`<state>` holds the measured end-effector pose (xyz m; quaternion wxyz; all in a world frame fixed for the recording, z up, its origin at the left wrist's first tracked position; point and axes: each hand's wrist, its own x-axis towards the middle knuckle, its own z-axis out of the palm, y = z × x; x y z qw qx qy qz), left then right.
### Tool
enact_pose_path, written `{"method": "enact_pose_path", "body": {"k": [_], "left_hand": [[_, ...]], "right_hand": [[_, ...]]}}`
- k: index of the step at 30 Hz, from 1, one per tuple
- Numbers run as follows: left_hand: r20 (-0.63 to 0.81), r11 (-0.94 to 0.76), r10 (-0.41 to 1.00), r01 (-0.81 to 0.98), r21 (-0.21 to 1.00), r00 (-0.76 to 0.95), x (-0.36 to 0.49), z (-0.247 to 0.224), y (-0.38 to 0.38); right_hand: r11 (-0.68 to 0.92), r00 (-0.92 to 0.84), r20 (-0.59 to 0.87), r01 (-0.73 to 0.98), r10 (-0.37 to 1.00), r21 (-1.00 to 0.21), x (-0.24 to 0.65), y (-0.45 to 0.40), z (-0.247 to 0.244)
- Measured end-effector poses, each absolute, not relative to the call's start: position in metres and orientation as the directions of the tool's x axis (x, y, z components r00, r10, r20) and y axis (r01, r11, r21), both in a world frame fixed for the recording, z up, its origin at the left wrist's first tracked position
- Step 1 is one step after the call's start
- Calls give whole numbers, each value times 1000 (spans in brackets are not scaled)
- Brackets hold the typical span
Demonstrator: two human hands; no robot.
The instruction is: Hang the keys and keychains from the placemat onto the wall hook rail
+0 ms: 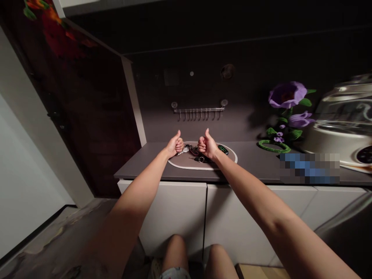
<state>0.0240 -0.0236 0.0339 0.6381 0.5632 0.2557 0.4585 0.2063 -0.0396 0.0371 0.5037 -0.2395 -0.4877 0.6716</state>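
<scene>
My left hand (175, 145) is closed in a fist with its thumb pointing up, above the left end of an oval mat (183, 164) with a pale rim. My right hand (207, 145) makes the same thumb-up fist over the mat's right half. Neither fist shows anything inside it. Between and below them lie several keys, among them a silver key (183, 151) and a key ring (201, 159). A dark fob with green markings (223, 149) rests by my right wrist. My right hand and forearm hide part of the pile.
On the wall behind hangs a clear rail with several hooks (199, 110). Purple artificial flowers (287, 95) and a cream appliance with a clear cover (345, 120) stand to the right. White cabinet doors (177, 209) sit beneath the grey counter (139, 161). A dark door (95, 116) is at left.
</scene>
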Motion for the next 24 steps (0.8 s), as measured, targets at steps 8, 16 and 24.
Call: {"method": "enact_pose_path", "body": {"k": [8,16,24], "left_hand": [[539,-539,842,95,837,30,15,24,-2],[582,-597,796,378,708,167,-8,6,11],[394,-596,798,496,632,456,-28,13,5]], "right_hand": [[236,62,235,0,970,-972,151,-25,16],[496,-113,537,576,836,-650,160,-3,2],[530,-209,521,593,828,-606,166,2,1]]}}
